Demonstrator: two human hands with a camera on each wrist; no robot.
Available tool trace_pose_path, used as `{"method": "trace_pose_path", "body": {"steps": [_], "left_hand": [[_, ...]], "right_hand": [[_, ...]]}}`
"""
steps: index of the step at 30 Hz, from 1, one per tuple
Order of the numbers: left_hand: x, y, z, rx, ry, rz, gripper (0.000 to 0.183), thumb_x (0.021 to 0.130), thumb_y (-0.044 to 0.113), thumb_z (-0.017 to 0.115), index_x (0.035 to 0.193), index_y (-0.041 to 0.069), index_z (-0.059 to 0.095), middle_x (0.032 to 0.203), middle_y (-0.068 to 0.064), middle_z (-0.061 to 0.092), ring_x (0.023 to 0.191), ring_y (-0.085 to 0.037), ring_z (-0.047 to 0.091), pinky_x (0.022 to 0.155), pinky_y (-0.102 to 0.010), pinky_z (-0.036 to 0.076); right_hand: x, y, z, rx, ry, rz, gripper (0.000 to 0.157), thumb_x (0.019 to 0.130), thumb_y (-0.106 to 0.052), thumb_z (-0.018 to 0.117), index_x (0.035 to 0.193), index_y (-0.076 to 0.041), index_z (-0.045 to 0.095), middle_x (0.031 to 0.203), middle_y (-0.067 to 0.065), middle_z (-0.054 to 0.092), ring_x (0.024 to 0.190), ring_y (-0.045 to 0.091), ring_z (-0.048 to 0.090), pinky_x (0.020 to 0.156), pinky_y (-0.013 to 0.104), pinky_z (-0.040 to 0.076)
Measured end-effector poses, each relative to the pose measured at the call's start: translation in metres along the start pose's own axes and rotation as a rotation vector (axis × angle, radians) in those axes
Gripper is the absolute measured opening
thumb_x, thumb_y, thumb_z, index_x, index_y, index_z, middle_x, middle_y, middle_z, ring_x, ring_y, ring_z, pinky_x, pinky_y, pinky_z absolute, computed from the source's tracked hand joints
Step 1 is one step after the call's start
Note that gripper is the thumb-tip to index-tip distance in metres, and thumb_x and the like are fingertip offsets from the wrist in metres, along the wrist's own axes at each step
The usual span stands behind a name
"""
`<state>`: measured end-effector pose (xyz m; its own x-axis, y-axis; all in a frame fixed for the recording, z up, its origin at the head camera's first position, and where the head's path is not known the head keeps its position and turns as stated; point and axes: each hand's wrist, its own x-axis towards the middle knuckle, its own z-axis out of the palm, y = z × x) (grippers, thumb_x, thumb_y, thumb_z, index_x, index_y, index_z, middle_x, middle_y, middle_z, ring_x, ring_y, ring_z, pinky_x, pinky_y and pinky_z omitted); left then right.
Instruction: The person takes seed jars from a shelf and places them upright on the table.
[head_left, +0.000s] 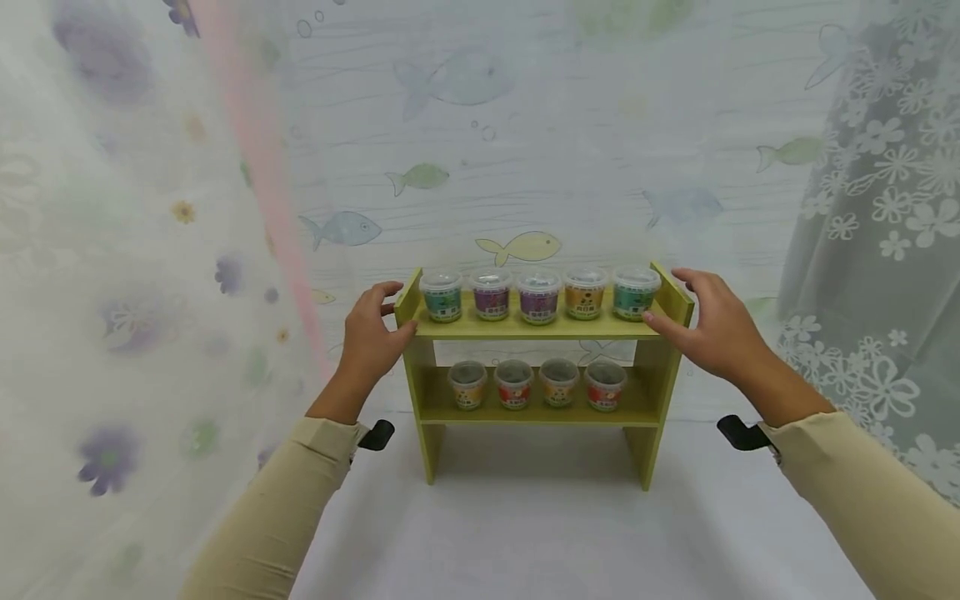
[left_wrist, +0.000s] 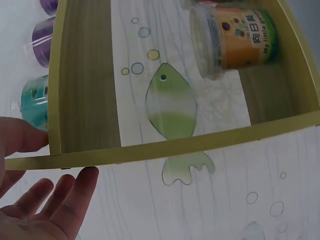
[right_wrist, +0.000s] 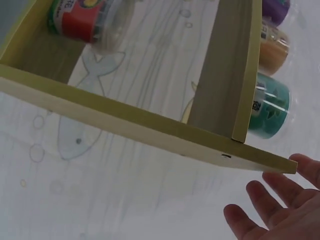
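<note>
A yellow-green two-tier rack [head_left: 536, 332] stands at the centre, slightly low, of the head view. Its upper board bears five lidded cups: two teal cups [head_left: 442, 303], two purple cups [head_left: 538, 304] and one orange cup [head_left: 584, 300]. Its lower board bears four: two yellow-orange cups [head_left: 469, 394] and two red cups [head_left: 513, 394].

The left hand [head_left: 372, 327], left of centre, pinches one side panel between thumb and fingers. The right hand [head_left: 716, 327], right of centre, straddles the other, its fingers spread; whether they grip, I cannot tell.

Only the head view shows all nine cups and two beige sleeves [head_left: 285, 492]. The left wrist view alone makes "My little" readable, upper right; the right wrist view alone shows one dark hole [right_wrist: 226, 156] in the panel's outer face, lower right, but hides the thumb.
</note>
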<state>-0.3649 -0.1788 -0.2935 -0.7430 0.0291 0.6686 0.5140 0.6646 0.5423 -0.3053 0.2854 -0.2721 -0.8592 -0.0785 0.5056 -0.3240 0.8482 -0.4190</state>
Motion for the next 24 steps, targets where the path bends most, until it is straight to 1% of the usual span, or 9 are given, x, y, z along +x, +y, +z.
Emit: {"method": "trace_pose_path", "body": {"steps": [4, 6, 8, 11, 15, 21, 24], "left_hand": [[0.000, -0.001, -0.001, -0.067, -0.036, -0.099, 0.050, 0.094, 0.010, 0.069, 0.142, 0.009, 0.057, 0.145, -0.013, 0.059, 0.123, -0.038, 0.066, 0.088, -0.050, 0.061], [-0.001, 0.000, -0.002, -0.090, -0.039, -0.143, 0.047, 0.094, 0.010, 0.067, 0.140, 0.012, 0.059, 0.143, -0.013, 0.060, 0.121, -0.038, 0.067, 0.086, -0.051, 0.062], [-0.001, 0.000, -0.002, -0.103, -0.037, -0.170, 0.045, 0.093, 0.009, 0.065, 0.137, 0.014, 0.060, 0.142, -0.014, 0.061, 0.119, -0.037, 0.069, 0.084, -0.051, 0.062], [0.000, 0.000, -0.002, -0.112, -0.033, -0.183, 0.041, 0.093, 0.010, 0.065, 0.133, 0.015, 0.061, 0.140, -0.014, 0.062, 0.117, -0.037, 0.070, 0.084, -0.051, 0.062], [0.001, -0.001, 0.000, -0.124, -0.050, -0.195, 0.038, 0.093, 0.010, 0.065, 0.131, 0.016, 0.062, 0.140, -0.014, 0.061, 0.118, -0.036, 0.070, 0.084, -0.051, 0.062], [0.003, 0.000, 0.000, -0.147, -0.083, -0.214, 0.035, 0.093, 0.011, 0.066, 0.128, 0.018, 0.062, 0.147, -0.011, 0.058, 0.118, -0.037, 0.070, 0.084, -0.051, 0.062], [0.004, 0.001, -0.002, -0.154, -0.084, -0.220, 0.033, 0.093, 0.013, 0.066, 0.125, 0.018, 0.061, 0.150, -0.010, 0.057, 0.118, -0.037, 0.070, 0.085, -0.051, 0.062]], "right_hand": [[0.009, -0.006, 0.002, 0.040, 0.020, -0.003, 0.088, 0.094, -0.055, 0.068, 0.158, -0.003, 0.036, 0.156, 0.027, 0.040, 0.143, 0.047, 0.038, 0.110, 0.071, 0.034], [0.014, -0.008, 0.002, 0.059, 0.009, 0.004, 0.086, 0.094, -0.056, 0.067, 0.157, -0.004, 0.039, 0.156, 0.025, 0.042, 0.143, 0.046, 0.039, 0.110, 0.071, 0.034], [0.020, -0.009, 0.002, 0.082, -0.004, 0.015, 0.085, 0.095, -0.057, 0.066, 0.156, -0.005, 0.040, 0.156, 0.024, 0.043, 0.144, 0.045, 0.039, 0.111, 0.071, 0.034], [0.028, -0.008, 0.002, 0.116, -0.022, 0.046, 0.085, 0.095, -0.060, 0.064, 0.156, -0.006, 0.040, 0.158, 0.022, 0.043, 0.146, 0.044, 0.038, 0.112, 0.069, 0.034], [0.034, -0.007, 0.003, 0.156, -0.038, 0.081, 0.087, 0.094, -0.063, 0.063, 0.156, -0.007, 0.040, 0.159, 0.020, 0.043, 0.148, 0.043, 0.036, 0.113, 0.068, 0.034], [0.037, -0.010, 0.005, 0.155, -0.064, 0.090, 0.088, 0.093, -0.063, 0.065, 0.156, -0.007, 0.039, 0.159, 0.020, 0.043, 0.148, 0.042, 0.036, 0.115, 0.066, 0.033], [0.042, -0.012, 0.004, 0.157, -0.093, 0.092, 0.090, 0.092, -0.063, 0.065, 0.157, -0.007, 0.038, 0.160, 0.020, 0.042, 0.148, 0.043, 0.035, 0.115, 0.066, 0.032]]}}
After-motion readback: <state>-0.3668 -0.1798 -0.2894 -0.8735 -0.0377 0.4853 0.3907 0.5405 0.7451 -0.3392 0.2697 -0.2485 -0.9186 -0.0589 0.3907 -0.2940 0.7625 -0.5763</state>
